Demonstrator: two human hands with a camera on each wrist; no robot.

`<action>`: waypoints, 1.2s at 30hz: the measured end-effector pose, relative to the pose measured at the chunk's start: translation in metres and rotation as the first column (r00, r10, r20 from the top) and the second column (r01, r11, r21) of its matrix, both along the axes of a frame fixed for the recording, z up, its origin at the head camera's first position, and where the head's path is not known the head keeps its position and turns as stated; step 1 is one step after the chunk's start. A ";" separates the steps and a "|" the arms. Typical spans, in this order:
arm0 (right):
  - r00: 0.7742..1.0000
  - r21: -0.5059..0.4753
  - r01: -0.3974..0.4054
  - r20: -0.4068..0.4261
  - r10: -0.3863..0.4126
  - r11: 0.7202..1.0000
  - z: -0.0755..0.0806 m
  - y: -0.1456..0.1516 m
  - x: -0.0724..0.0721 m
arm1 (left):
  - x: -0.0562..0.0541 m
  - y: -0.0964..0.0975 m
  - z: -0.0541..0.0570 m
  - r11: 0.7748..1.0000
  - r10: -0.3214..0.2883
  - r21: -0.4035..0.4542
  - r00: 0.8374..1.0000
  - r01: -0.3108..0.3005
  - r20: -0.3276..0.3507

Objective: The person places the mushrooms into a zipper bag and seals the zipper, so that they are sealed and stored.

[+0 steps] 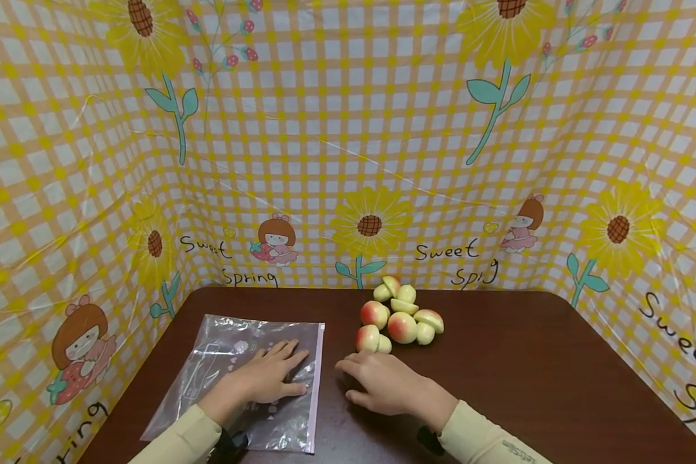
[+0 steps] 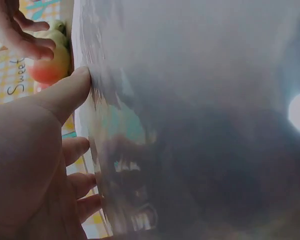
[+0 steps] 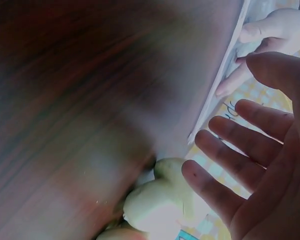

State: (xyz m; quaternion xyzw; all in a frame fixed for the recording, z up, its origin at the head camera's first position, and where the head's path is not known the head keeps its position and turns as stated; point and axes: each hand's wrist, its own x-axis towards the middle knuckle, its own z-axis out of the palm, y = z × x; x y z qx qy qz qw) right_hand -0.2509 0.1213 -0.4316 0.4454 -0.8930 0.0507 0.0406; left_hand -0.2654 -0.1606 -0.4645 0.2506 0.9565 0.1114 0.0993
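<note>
A clear plastic zip bag (image 1: 209, 351) with a pinkish zip strip (image 1: 319, 386) along its right side lies flat on the table. My left hand (image 1: 263, 379) rests on the bag with fingers spread; in the left wrist view its fingertips (image 2: 81, 75) touch the shiny film. Just right of the strip is my right hand (image 1: 385, 385), fingers loosely extended and holding nothing. Beyond it sits a cluster of several toy mushrooms with cream stems and red-blushed caps. The nearest mushroom (image 1: 368, 338) is close to the right fingertips, and a larger-looking cap (image 1: 403, 328) faces me behind it.
The dark brown wooden table (image 1: 516, 374) extends right of the mushrooms. A checked cloth (image 1: 348, 142) with sunflowers and cartoon girls hangs along the table's back and both sides.
</note>
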 end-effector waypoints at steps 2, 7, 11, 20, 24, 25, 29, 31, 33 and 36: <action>1.000 0.010 -0.004 0.005 0.004 1.000 -0.002 -0.003 0.000 | 0.000 0.000 0.001 1.000 -0.002 0.008 1.000 0.002 0.013; 1.000 0.035 -0.010 -0.020 0.011 0.999 -0.005 -0.009 0.000 | 0.004 -0.002 0.007 0.999 0.017 0.029 0.999 -0.019 0.052; 1.000 0.050 0.001 -0.022 0.001 0.999 -0.004 -0.011 0.003 | 0.005 -0.002 0.010 1.000 0.018 0.016 0.997 -0.020 0.079; 1.000 0.074 0.020 0.010 -0.021 0.997 -0.004 -0.010 0.007 | 0.006 0.005 0.002 1.000 0.021 0.004 0.994 -0.022 0.108; 1.000 0.076 0.018 0.005 -0.018 0.997 -0.006 -0.011 0.006 | 0.005 0.008 0.003 1.000 0.022 -0.013 0.996 -0.021 0.086; 1.000 0.080 0.020 -0.001 -0.020 0.997 -0.006 -0.011 0.005 | 0.004 0.009 0.003 1.000 0.019 -0.018 0.997 -0.018 0.078; 0.999 0.094 0.023 -0.028 -0.020 0.995 -0.006 -0.013 0.003 | 0.001 0.010 0.004 1.000 0.009 -0.022 0.998 -0.008 0.063; 0.999 0.101 0.021 -0.033 -0.018 0.995 -0.006 -0.015 0.002 | 0.001 0.009 0.003 1.000 0.012 -0.021 0.998 -0.011 0.067; 0.999 0.105 0.019 -0.038 -0.015 0.994 -0.006 -0.017 0.001 | 0.000 0.007 0.003 1.000 0.014 -0.021 0.997 -0.013 0.070; 0.999 0.113 0.021 -0.053 -0.015 0.993 -0.006 -0.020 0.000 | 0.000 0.005 0.003 1.000 0.010 -0.012 0.998 -0.009 0.065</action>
